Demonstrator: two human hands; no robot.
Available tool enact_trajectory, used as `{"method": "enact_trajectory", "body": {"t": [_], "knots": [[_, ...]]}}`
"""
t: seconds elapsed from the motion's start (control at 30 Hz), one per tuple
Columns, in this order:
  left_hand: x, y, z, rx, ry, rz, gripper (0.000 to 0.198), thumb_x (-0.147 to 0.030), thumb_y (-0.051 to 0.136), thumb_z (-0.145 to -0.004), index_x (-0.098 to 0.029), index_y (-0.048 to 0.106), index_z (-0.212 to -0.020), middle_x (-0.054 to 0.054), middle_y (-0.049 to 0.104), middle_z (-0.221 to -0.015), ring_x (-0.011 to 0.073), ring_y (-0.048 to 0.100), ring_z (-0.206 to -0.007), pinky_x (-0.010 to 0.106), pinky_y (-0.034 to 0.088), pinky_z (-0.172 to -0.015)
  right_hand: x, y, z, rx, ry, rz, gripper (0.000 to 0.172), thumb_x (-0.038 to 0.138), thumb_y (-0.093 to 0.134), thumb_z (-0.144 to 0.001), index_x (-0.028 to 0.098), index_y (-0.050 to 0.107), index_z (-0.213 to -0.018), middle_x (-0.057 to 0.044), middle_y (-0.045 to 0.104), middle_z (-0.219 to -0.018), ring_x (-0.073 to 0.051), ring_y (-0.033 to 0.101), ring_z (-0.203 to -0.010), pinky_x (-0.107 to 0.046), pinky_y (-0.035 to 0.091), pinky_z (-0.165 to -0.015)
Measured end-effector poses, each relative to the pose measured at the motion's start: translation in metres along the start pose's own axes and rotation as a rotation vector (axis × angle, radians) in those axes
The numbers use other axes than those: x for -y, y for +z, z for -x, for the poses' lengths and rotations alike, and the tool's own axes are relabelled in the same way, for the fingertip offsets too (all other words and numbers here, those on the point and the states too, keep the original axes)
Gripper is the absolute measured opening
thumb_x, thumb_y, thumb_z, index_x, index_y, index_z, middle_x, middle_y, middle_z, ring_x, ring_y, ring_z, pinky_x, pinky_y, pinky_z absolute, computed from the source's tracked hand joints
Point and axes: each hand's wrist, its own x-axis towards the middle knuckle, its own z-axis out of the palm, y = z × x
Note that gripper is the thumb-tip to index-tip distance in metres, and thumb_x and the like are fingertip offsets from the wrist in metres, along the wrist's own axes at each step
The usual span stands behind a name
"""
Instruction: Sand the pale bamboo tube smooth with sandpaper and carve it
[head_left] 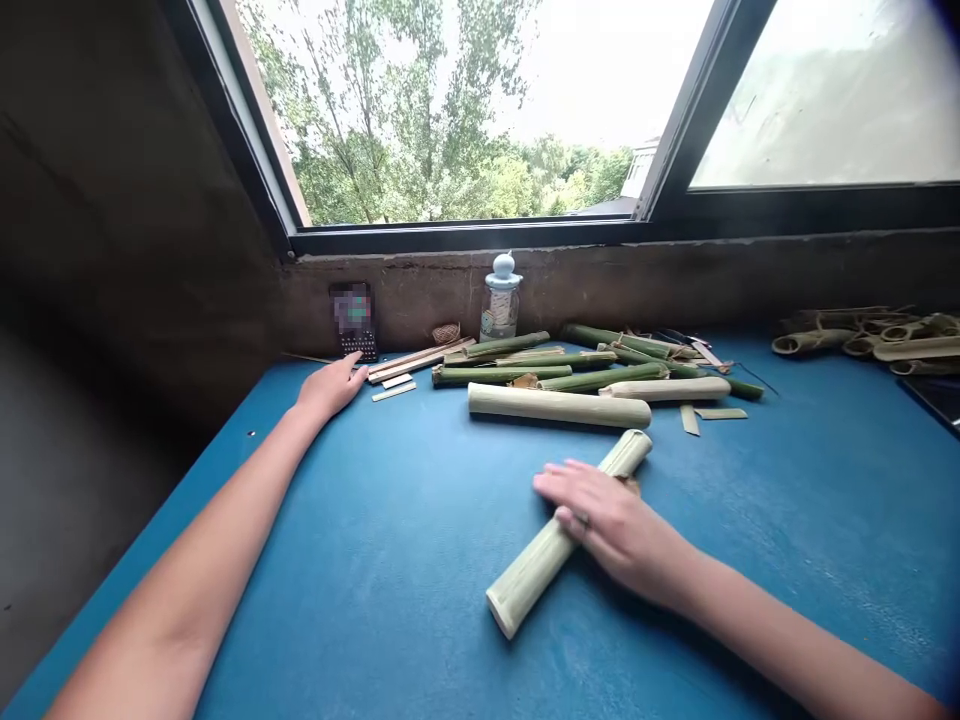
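My left hand point(330, 388) is stretched to the back left of the table, fingers extended and holding nothing. Its fingertips overlap the lower edge of a phone point(352, 318) leaning on the wall; whether they touch it I cannot tell. My right hand point(607, 520) lies across the middle of a pale, peeled bamboo tube point(529, 580), its fingers reaching over the far side, the fingertips slightly blurred. That tube rests slantwise on the blue table. Just behind it lies another peeled bamboo tube point(559, 404), apart from both hands. Part of the held tube is hidden beneath my palm.
Several green bamboo pieces point(502, 375) and thin strips point(394, 392) lie along the back of the blue table point(360, 560). A light-blue-lidded bottle point(500, 300) stands by the wall. Split bamboo point(915, 347) is piled at the right. A window frame point(465, 238) runs above.
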Motion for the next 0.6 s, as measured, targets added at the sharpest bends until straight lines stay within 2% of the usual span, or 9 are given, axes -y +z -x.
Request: {"method": "enact_trajectory", "body": {"t": [0.07,0.13,0.2,0.27,0.33,0.47,0.53,0.6], "knots": [[-0.001,0.0,0.0,-0.004,-0.003,-0.011,0.061,-0.046,0.027,-0.099,-0.023,0.042,-0.154,0.01,0.055,-0.149,0.0321,0.056,-0.131,0.04,0.048,-0.099,0.014,0.004,0.001,0.098,-0.143,-0.055,0.042,0.033,0.041,-0.106,0.017,0.055,-0.142,-0.012,0.062,-0.142,-0.025,0.051,-0.14,-0.05,0.036,-0.122],[-0.001,0.0,-0.001,0.001,-0.002,-0.039,0.06,-0.037,0.026,-0.099,-0.027,0.037,-0.157,0.008,0.055,-0.149,0.0313,0.058,-0.129,0.039,0.049,-0.095,0.017,0.004,0.0,0.149,-0.25,-0.114,0.041,0.032,0.041,-0.106,0.018,0.054,-0.142,-0.011,0.061,-0.144,-0.022,0.05,-0.14,-0.046,0.036,-0.122],[-0.002,-0.001,-0.003,0.015,-0.02,-0.062,0.061,-0.035,0.024,-0.1,-0.032,0.029,-0.16,0.007,0.057,-0.146,0.0312,0.061,-0.125,0.039,0.05,-0.092,0.008,0.002,-0.003,0.1,-0.212,-0.136,0.04,0.033,0.038,-0.107,0.019,0.056,-0.139,-0.011,0.063,-0.141,-0.022,0.052,-0.139,-0.047,0.036,-0.122],[-0.004,-0.002,-0.005,0.036,-0.027,-0.073,0.06,-0.04,0.021,-0.101,-0.035,0.023,-0.161,0.008,0.06,-0.143,0.032,0.062,-0.122,0.039,0.05,-0.09,0.0,-0.002,-0.004,0.018,-0.083,-0.126,0.04,0.034,0.036,-0.108,0.019,0.058,-0.137,-0.012,0.065,-0.138,-0.023,0.053,-0.138,-0.052,0.033,-0.122],[-0.005,-0.002,-0.007,0.053,-0.008,-0.081,0.061,-0.047,0.017,-0.102,-0.035,0.022,-0.161,0.009,0.061,-0.142,0.0331,0.062,-0.122,0.04,0.049,-0.091,0.006,-0.005,-0.004,0.028,-0.038,-0.126,0.04,0.034,0.037,-0.107,0.018,0.058,-0.137,-0.013,0.064,-0.139,-0.023,0.052,-0.139,-0.052,0.029,-0.124],[-0.005,0.002,-0.011,0.048,-0.002,-0.057,0.066,-0.059,0.011,-0.101,-0.035,0.023,-0.161,0.01,0.059,-0.144,0.0344,0.06,-0.125,0.042,0.049,-0.093,0.047,-0.005,0.0,0.257,-0.297,-0.183,0.042,0.032,0.044,-0.105,0.014,0.052,-0.143,-0.013,0.057,-0.148,-0.019,0.045,-0.144,-0.04,0.026,-0.127],[-0.003,0.004,-0.014,0.044,-0.009,-0.032,0.068,-0.063,0.011,-0.099,-0.037,0.023,-0.161,0.01,0.058,-0.145,0.0348,0.059,-0.127,0.042,0.048,-0.095,0.058,-0.005,0.0,0.258,-0.337,-0.172,0.042,0.03,0.044,-0.105,0.012,0.052,-0.142,-0.013,0.057,-0.147,-0.019,0.045,-0.144,-0.039,0.028,-0.126],[-0.002,0.005,-0.016,0.056,-0.001,-0.021,0.07,-0.067,0.011,-0.098,-0.038,0.023,-0.161,0.01,0.057,-0.146,0.0358,0.057,-0.129,0.044,0.047,-0.097,0.056,-0.004,0.001,0.189,-0.255,-0.111,0.04,0.029,0.043,-0.105,0.013,0.055,-0.14,-0.013,0.059,-0.145,-0.022,0.047,-0.143,-0.043,0.03,-0.125]]}}
